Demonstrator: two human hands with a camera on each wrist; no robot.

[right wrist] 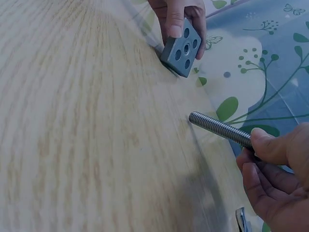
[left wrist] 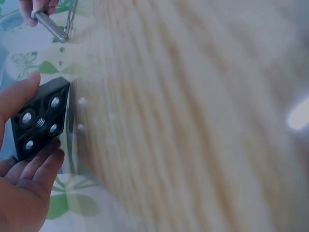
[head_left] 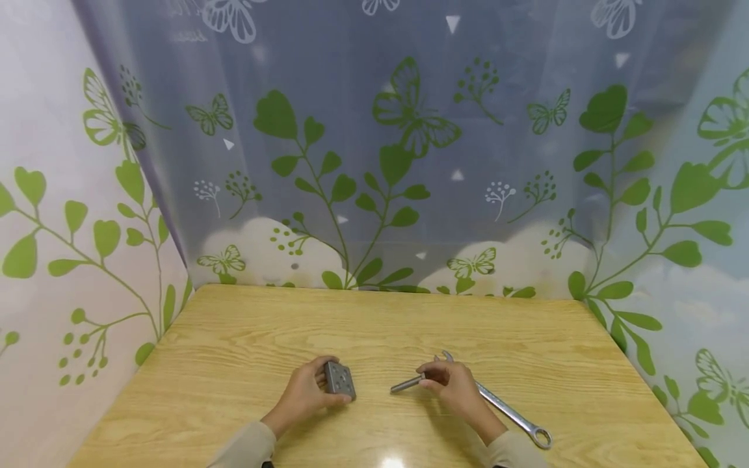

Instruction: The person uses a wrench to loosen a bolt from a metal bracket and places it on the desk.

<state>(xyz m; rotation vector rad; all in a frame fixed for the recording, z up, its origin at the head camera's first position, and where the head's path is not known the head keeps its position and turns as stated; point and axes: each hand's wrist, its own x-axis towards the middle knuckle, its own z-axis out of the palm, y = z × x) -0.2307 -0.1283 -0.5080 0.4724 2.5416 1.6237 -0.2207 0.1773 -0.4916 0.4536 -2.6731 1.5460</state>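
Note:
My left hand [head_left: 304, 393] holds a square grey metal block [head_left: 341, 380] between thumb and fingers, tilted on edge close over the table. In the left wrist view the block [left wrist: 46, 113] shows a threaded centre hole with plain holes at the corners. To its right, my right hand [head_left: 456, 389] pinches a threaded bolt [head_left: 405, 385] by one end. The bolt's free end points left toward the block, with a gap between them. The right wrist view shows the thread along the bolt [right wrist: 219, 126]; its gripped end is hidden by fingers.
A combination wrench [head_left: 515, 414] lies aslant on the wooden table [head_left: 263, 325], partly behind my right hand, its ring end toward the front right. Printed curtains [head_left: 363, 195] with leaves and butterflies stand along the table's back and sides.

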